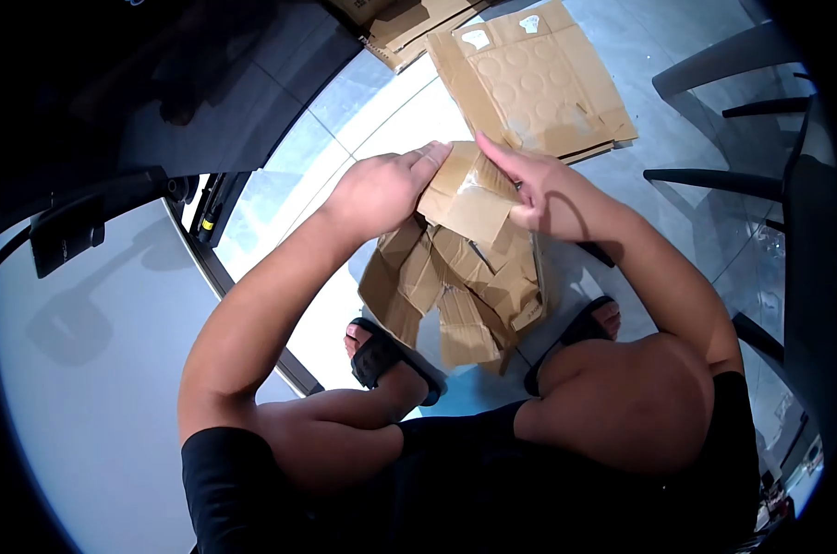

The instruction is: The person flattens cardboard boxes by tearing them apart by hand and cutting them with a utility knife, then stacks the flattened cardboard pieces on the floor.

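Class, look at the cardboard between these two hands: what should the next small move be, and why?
Perhaps steady the cardboard with the left hand and pick at the shiny, tape-like patch with the right hand: the hands hold opposite sides, and the patch lies exposed between them.

The cardboard (469,196) is brown and creased, with a shiny patch on its upper face. It is held up, tilted, above the box (388,297). This box, also brown, stands open on the floor (631,46), with bent panels (465,319) inside.
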A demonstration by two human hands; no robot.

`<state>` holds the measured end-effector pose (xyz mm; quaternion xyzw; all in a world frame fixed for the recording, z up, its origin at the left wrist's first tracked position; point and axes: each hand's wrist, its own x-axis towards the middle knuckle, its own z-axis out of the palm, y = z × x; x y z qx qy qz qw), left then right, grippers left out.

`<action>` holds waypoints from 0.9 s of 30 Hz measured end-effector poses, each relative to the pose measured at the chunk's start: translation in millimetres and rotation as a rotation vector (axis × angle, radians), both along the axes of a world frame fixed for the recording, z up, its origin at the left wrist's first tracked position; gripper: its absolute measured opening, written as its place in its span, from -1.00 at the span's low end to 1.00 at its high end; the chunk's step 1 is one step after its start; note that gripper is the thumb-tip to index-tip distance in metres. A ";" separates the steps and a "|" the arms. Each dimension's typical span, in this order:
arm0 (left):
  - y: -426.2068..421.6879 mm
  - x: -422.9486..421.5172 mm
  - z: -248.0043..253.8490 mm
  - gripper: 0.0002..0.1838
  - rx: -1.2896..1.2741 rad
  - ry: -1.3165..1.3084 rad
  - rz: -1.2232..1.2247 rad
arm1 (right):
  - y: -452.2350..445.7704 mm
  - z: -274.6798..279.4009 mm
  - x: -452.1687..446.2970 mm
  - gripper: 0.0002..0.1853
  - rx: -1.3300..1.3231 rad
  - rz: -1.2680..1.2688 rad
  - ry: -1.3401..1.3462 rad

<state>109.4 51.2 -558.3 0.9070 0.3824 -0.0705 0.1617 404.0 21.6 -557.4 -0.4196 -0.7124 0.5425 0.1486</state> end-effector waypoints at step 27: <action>20.6 -36.0 43.8 -0.35 0.289 -0.316 -0.029 | -133.0 -135.6 114.5 -0.59 -0.184 -0.579 -0.418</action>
